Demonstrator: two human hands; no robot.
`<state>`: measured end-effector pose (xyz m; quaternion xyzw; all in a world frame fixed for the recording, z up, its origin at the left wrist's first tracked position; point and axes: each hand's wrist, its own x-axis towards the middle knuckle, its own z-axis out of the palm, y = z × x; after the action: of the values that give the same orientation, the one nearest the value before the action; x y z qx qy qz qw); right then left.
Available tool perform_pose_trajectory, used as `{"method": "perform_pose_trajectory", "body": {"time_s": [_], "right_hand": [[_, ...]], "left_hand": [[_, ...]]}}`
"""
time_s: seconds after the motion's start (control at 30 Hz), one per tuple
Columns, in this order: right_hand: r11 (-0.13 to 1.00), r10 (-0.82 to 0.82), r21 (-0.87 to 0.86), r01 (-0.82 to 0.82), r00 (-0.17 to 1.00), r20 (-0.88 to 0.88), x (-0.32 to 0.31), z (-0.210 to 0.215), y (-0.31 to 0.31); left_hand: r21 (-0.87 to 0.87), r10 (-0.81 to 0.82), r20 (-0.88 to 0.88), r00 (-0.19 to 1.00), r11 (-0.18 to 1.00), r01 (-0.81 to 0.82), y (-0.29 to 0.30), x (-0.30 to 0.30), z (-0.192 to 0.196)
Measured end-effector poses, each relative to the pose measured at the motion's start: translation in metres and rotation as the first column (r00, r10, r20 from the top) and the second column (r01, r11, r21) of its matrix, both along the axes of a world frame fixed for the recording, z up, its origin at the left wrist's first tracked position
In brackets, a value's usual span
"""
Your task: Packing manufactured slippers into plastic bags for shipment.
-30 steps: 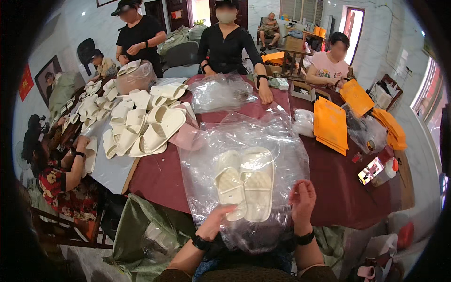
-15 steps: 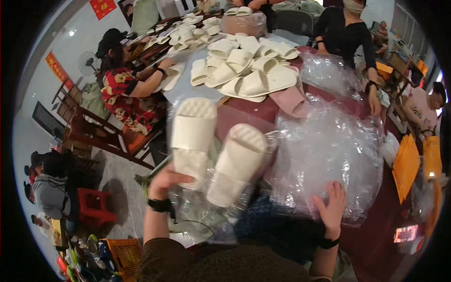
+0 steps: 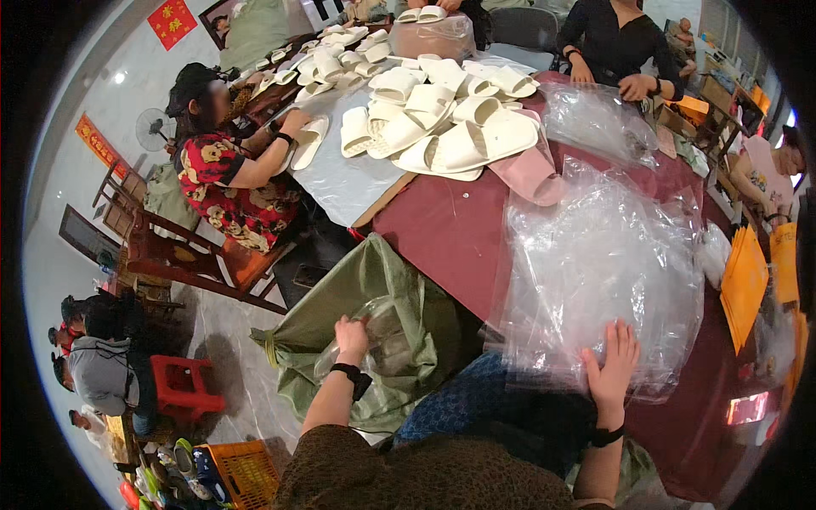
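At the mouth of a green woven sack (image 3: 297,340), my left hand (image 3: 350,338) has its fingers curled at the edge of a clear plastic bag (image 3: 387,344). What lies inside that bag is hard to make out. My right hand (image 3: 610,365) rests with fingers spread on the near edge of a stack of clear plastic bags (image 3: 586,272). Beyond both hands, a heap of cream slippers (image 3: 484,140) lies on the table, with a pink slipper (image 3: 531,178) at its near right side.
The table has a dark red cover (image 3: 450,221). A person in a flowered shirt (image 3: 229,170) sits at left, handling a cream slipper (image 3: 309,143). Another in black (image 3: 616,42) stands across the table. Orange envelopes (image 3: 744,276) lie at right; a red stool (image 3: 189,387) stands on the floor.
My left hand has moved down and right, to the open sack. The bagged pair of cream slippers it held up is no longer in sight. My right hand stays on the stack.
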<state>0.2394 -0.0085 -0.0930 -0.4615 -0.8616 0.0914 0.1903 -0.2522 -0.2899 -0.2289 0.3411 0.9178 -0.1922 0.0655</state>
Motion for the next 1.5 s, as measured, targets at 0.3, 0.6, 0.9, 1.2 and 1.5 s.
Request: {"method": "perform_pose_trajectory", "body": {"time_s": [0.3, 0.6, 0.9, 1.2, 1.5], "right_hand": [[0.998, -0.062, -0.017, 0.062, 0.998, 0.006, -0.005, 0.012, -0.003], [0.998, -0.058, 0.025, 0.058, 0.998, -0.012, -0.002, 0.006, -0.003], [0.995, -0.083, 0.050, 0.087, 0.993, -0.088, 0.011, 0.002, -0.003], [0.996, -0.060, 0.058, 0.067, 0.992, -0.109, 0.001, 0.002, 0.000], [0.996, -0.074, 0.051, 0.079, 0.994, -0.085, 0.002, -0.004, 0.001]], "left_hand": [[0.124, -0.371, -0.101, 0.923, 0.916, 0.382, 0.032, -0.008, -0.013], [-0.200, -0.026, 0.470, 0.882, 0.970, 0.136, 0.067, 0.021, -0.095], [-0.123, -0.118, 0.613, 0.781, 0.962, 0.242, 0.133, 0.014, 0.087], [0.826, -0.438, 0.362, 0.823, 0.559, -0.065, 0.314, -0.014, 0.212], [0.804, -0.167, 0.413, 0.895, 0.528, -0.272, 0.433, -0.021, 0.186]]}}
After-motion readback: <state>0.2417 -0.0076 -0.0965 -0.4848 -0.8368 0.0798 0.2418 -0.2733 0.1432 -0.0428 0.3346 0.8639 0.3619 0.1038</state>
